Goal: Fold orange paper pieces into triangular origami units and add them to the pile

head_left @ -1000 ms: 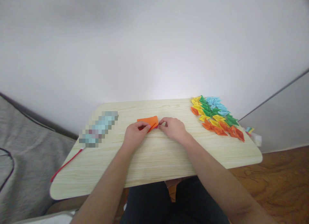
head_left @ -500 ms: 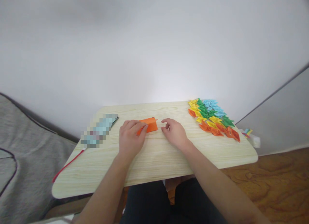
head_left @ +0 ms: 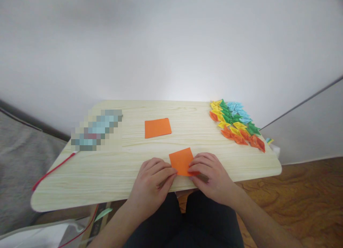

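A square sheet of orange paper (head_left: 181,160) is held near the front edge of the table. My left hand (head_left: 154,180) pinches its lower left corner between thumb and fingers. My right hand (head_left: 210,173) grips the lower right side, the fingers over the sheet and the thumb beneath. Farther back on the tabletop lies an orange paper stack (head_left: 158,128), apart from both hands.
Folded paper pieces (head_left: 235,121) in yellow, green, blue and orange lie in rows at the right of the table (head_left: 128,169). A blurred-out phone-like object (head_left: 99,128) with a red cord (head_left: 53,171) is at the left. A white wall (head_left: 171,44) rises behind.
The orange sheet has come off the stack and toward me, now in both hands. My left hand has left the stack, and my right hand has closed on the sheet. The view has shifted.
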A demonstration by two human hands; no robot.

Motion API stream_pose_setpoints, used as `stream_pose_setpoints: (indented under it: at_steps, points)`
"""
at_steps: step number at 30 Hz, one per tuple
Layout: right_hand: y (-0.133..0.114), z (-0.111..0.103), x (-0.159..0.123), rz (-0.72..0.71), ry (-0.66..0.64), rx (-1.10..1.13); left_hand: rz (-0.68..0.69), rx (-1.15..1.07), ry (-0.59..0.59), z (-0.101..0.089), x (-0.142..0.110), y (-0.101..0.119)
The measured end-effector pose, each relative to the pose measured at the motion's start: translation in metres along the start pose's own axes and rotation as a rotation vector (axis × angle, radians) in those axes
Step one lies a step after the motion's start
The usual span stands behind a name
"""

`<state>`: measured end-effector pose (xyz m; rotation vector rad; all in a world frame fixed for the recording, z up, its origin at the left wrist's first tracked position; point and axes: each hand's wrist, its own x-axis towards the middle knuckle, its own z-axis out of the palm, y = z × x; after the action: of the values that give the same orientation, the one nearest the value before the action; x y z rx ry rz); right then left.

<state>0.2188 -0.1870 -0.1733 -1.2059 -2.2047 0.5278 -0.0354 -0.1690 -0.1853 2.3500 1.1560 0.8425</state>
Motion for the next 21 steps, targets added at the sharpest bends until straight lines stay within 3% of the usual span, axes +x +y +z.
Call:
stream_pose_setpoints:
  at_steps: [5,12,21]
  points:
    - [-0.003,-0.002,0.005,0.013,-0.058,0.016,0.003,0.004,-0.067,-0.007,0.004,0.007]
    - [-0.005,-0.014,0.036,0.134,-0.161,-0.009,-0.057,0.141,-0.105,-0.017,0.0,0.0]
    - [0.0,-0.003,0.067,0.163,-0.216,-0.021,-0.033,0.11,-0.111,-0.021,-0.001,-0.004]
